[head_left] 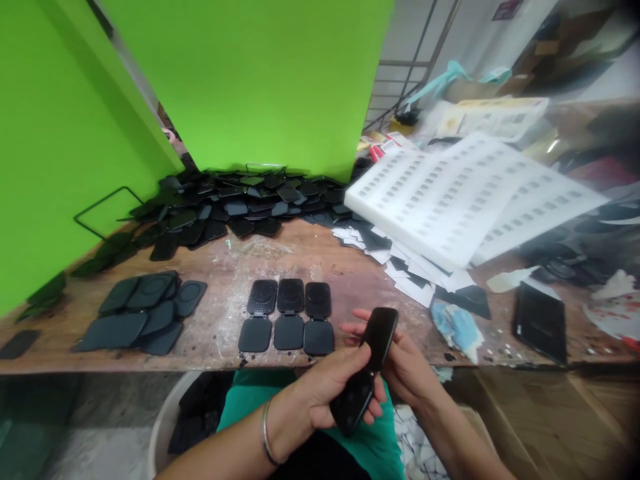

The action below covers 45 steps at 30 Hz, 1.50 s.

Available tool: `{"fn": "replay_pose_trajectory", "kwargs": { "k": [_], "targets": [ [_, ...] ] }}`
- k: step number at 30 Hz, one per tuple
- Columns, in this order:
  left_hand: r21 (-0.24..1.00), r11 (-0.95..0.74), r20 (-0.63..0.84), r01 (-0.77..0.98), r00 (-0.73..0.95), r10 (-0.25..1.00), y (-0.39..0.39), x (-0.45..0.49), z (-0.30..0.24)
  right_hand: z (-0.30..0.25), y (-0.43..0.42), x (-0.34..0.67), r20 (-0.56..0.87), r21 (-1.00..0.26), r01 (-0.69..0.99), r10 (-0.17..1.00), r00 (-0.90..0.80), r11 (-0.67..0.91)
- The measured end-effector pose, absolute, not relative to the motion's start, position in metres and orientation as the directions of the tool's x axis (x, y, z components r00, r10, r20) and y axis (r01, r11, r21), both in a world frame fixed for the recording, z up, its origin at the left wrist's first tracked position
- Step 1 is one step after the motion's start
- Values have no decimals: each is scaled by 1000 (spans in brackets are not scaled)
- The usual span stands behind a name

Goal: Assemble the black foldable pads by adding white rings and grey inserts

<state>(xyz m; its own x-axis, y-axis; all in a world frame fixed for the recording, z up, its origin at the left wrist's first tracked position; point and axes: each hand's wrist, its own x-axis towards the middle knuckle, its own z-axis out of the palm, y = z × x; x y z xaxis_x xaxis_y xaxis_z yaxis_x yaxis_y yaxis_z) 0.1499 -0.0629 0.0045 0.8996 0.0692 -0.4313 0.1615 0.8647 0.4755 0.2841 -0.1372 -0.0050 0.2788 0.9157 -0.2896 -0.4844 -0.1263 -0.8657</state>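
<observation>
A black folding wireless charger (383, 330), two flat panels joined by a hinge, is held opened out in both my hands above the table's front edge. My left hand (333, 387) wraps round the lower panel, its thumb lying near the hinge and its fingertips showing at the far side. From the right, my right hand (407, 363) grips the upper panel, with fingers passing behind it. Left of my hands, three similar unfolded chargers (289, 331) lie side by side on the table; their far panels carry ring marks.
Stacked dark panels (135, 330) lie at left, and a big heap of them (215, 207) lines the green partition (250, 80). White perforated foam trays (425, 200) rest on papers at right. Nearby are a blue-white cloth (457, 327) and a black tablet-like slab (540, 320).
</observation>
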Motion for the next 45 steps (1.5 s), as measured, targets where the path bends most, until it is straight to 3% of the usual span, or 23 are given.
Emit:
{"fn": "replay_pose_trajectory", "kwargs": {
  "k": [2,4,5,7,8,10,13,17,26,38,42,45],
  "targets": [
    [487,853,-403,189,915,27,-60,146,5,2,-124,280,-309,-798,-596,910,276,-90],
    [610,758,-422,230,904,66,-50,137,8,6,-112,293,-328,-809,-582,883,335,-80],
    [729,637,-444,252,882,159,-43,132,10,6,-106,303,-340,-835,-542,865,370,-96],
    [932,178,-363,316,800,478,-30,121,11,3,-94,324,-365,-893,-410,832,418,-186],
    [926,-107,-226,361,762,607,-24,116,10,0,-89,333,-374,-915,-317,821,431,-250],
    [729,-546,77,414,742,666,-16,108,4,-9,-79,345,-365,-923,-62,816,447,-379],
    [452,-791,260,413,787,559,-11,104,-12,-22,-67,345,-321,-844,255,827,462,-471],
    [309,-840,197,445,834,515,-10,103,-32,-31,-58,331,-214,-777,421,825,524,-469],
    [364,-801,109,475,833,543,-9,102,-30,-47,-66,316,111,-551,754,864,491,-358],
    [470,-752,91,463,822,563,-11,100,-24,-34,-57,320,113,-359,863,902,417,-355],
    [520,-733,128,439,808,575,-8,91,-23,-17,-18,319,281,-395,906,920,274,-149],
    [559,-705,166,436,774,611,-4,82,-21,-14,34,305,340,-338,940,937,80,42]
  ]
}}
